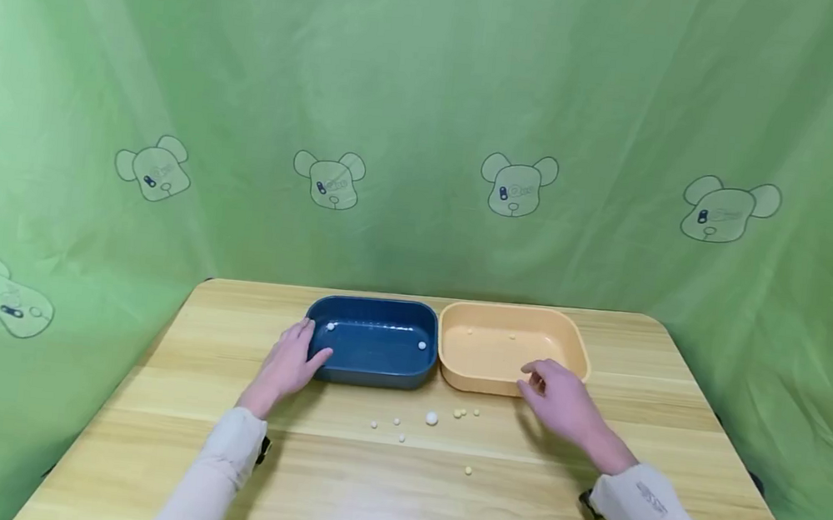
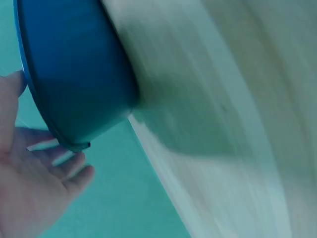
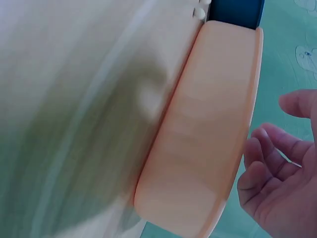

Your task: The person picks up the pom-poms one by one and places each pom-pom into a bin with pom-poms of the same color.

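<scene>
A dark blue tray [image 1: 377, 357] holds two small white balls; one white ball [image 1: 421, 346] lies at its right end. My left hand [image 1: 289, 362] is at its left end, fingers along the side and thumb by the front rim. In the left wrist view the left hand [image 2: 37, 176] has its fingers loosely spread around the tray's corner. My right hand [image 1: 561, 398] hovers at the front right rim of the peach tray [image 1: 486, 359], where two pale balls lie. The right wrist view shows the right hand [image 3: 282, 178] with relaxed, bent fingers and nothing visible between them.
Loose on the wooden table [image 1: 334, 486] are several small white balls, a larger white ball [image 1: 432, 419] and several yellow balls, one yellow ball [image 1: 468, 471] nearer the front. The trays stand side by side near the back edge. A green curtain [image 1: 418, 243] hangs behind.
</scene>
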Action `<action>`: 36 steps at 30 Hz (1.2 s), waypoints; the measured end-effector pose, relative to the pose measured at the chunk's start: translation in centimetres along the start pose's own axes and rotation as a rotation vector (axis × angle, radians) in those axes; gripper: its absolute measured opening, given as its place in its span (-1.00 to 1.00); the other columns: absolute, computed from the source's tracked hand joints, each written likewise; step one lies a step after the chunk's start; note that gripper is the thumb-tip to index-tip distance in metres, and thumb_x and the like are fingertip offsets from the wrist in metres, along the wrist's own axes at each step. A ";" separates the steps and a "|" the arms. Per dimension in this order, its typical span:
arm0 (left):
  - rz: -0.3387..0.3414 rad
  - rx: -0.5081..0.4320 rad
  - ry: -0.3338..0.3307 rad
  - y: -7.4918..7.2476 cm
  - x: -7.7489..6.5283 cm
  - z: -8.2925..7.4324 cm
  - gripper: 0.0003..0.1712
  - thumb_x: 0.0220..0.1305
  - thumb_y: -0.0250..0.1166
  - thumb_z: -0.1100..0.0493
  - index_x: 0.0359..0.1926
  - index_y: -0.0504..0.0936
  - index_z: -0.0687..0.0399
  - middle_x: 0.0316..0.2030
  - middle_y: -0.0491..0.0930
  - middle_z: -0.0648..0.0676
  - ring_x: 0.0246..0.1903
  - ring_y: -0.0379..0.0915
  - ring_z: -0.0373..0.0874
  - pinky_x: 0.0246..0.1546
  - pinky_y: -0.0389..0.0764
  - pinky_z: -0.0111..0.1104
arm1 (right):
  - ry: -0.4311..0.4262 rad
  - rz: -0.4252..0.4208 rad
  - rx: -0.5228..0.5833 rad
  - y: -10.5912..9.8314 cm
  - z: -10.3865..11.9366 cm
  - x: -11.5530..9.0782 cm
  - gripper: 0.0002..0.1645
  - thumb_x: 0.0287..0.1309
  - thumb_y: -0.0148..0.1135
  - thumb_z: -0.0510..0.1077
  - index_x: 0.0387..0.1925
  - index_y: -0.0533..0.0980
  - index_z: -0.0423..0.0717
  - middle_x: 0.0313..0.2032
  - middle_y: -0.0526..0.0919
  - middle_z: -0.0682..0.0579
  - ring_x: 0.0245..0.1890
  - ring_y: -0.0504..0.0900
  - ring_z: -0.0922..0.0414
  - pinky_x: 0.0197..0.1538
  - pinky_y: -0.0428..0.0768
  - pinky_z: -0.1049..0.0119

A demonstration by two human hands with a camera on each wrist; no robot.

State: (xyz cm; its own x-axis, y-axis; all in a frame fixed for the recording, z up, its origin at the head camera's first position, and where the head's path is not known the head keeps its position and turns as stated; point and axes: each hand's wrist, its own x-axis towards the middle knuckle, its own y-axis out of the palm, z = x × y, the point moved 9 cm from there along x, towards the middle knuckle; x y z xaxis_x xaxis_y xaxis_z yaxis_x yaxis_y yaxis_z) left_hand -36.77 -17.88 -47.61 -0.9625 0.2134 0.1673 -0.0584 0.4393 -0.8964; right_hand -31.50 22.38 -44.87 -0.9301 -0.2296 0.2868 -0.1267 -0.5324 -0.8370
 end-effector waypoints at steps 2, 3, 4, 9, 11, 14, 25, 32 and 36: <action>-0.019 0.022 0.055 -0.3 -0.4 -0.2 -0.26 0.36 0.11 -0.09 0.30 0.25 0.41 0.32 0.19 0.34 0.31 0.05 0.23 0.28 0.10 0.01 | -0.018 0.013 0.011 0.2 0.4 -0.4 -0.73 0.16 0.24 -0.16 -0.15 0.55 -0.25 -0.41 0.52 0.11 -0.42 0.48 0.20 -0.32 0.52 0.27; -0.028 0.030 0.083 -0.4 -0.6 -0.3 -0.31 0.36 0.12 -0.07 0.27 0.31 0.41 0.30 0.23 0.33 0.30 0.07 0.22 0.27 0.11 0.01 | -0.025 0.020 0.022 0.3 0.6 -0.7 -0.76 0.16 0.25 -0.18 -0.16 0.56 -0.24 -0.43 0.51 0.14 -0.44 0.46 0.22 -0.34 0.51 0.30; -0.035 0.032 0.106 -0.5 -0.8 -0.4 -0.35 0.35 0.14 -0.04 0.24 0.36 0.40 0.27 0.27 0.32 0.29 0.10 0.22 0.26 0.13 0.02 | -0.031 0.029 0.033 0.4 0.8 -0.9 -0.77 0.15 0.25 -0.19 -0.18 0.56 -0.24 -0.46 0.49 0.16 -0.46 0.44 0.24 -0.37 0.50 0.33; -0.013 -0.013 0.160 -0.5 -1.2 -0.7 -0.58 0.33 0.20 0.07 0.08 0.56 0.26 0.10 0.50 0.21 0.13 0.36 0.13 0.16 0.31 -0.02 | -0.048 0.124 0.135 1.6 1.7 -2.1 -0.85 0.16 0.23 -0.24 -0.23 0.57 -0.23 -0.53 0.47 0.22 -0.55 0.41 0.29 -0.43 0.48 0.39; 0.012 -0.039 0.183 -0.4 -1.3 -0.9 -0.65 0.33 0.21 0.08 0.02 0.61 0.21 0.00 0.58 0.15 0.05 0.45 0.08 0.11 0.38 -0.07 | -0.051 0.176 0.170 2.4 2.1 -2.5 -0.86 0.17 0.22 -0.25 -0.23 0.57 -0.22 -0.52 0.49 0.23 -0.53 0.43 0.30 -0.41 0.50 0.39; 0.026 -0.046 0.249 -0.3 -1.4 -1.5 -0.74 0.30 0.24 0.11 -0.10 0.67 0.16 -0.14 0.65 0.09 -0.07 0.52 0.02 0.03 0.45 -0.12 | -0.051 0.257 0.216 3.6 2.6 -3.1 -0.83 0.19 0.21 -0.23 -0.20 0.57 -0.24 -0.47 0.52 0.21 -0.46 0.47 0.30 -0.34 0.53 0.39; 0.123 -0.157 0.260 0.2 -1.2 -1.2 -0.82 0.28 0.25 0.18 -0.18 0.71 0.13 -0.23 0.68 0.06 -0.16 0.55 -0.02 -0.08 0.52 -0.16 | -0.095 0.405 0.262 6.5 4.4 -4.5 -0.83 0.19 0.19 -0.22 -0.20 0.58 -0.21 -0.42 0.56 0.21 -0.39 0.51 0.31 -0.26 0.56 0.38; 0.132 -0.162 0.285 0.3 -1.3 -1.2 -0.81 0.25 0.27 0.21 -0.14 0.71 0.14 -0.20 0.68 0.06 -0.14 0.53 -0.02 -0.08 0.51 -0.19 | -0.147 0.411 0.231 7.5 6.7 -3.9 -0.83 0.15 0.20 -0.25 -0.20 0.59 -0.21 -0.45 0.56 0.24 -0.43 0.50 0.35 -0.29 0.55 0.39; 0.128 -0.155 0.296 0.3 -1.4 -1.5 -0.80 0.24 0.29 0.19 -0.15 0.72 0.13 -0.20 0.68 0.04 -0.16 0.53 -0.04 -0.11 0.51 -0.21 | -0.165 0.383 0.201 8.0 7.9 -2.8 -0.80 0.10 0.23 -0.27 -0.21 0.60 -0.25 -0.48 0.55 0.23 -0.47 0.48 0.35 -0.33 0.54 0.40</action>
State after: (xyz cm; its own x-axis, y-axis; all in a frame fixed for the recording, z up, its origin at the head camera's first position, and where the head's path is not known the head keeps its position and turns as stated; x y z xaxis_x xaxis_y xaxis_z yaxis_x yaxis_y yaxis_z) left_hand -35.09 -16.74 -47.49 -0.8399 0.5086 0.1893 0.1207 0.5151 -0.8486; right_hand -27.17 12.36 -48.68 -0.8277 -0.5581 0.0584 0.2998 -0.5277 -0.7948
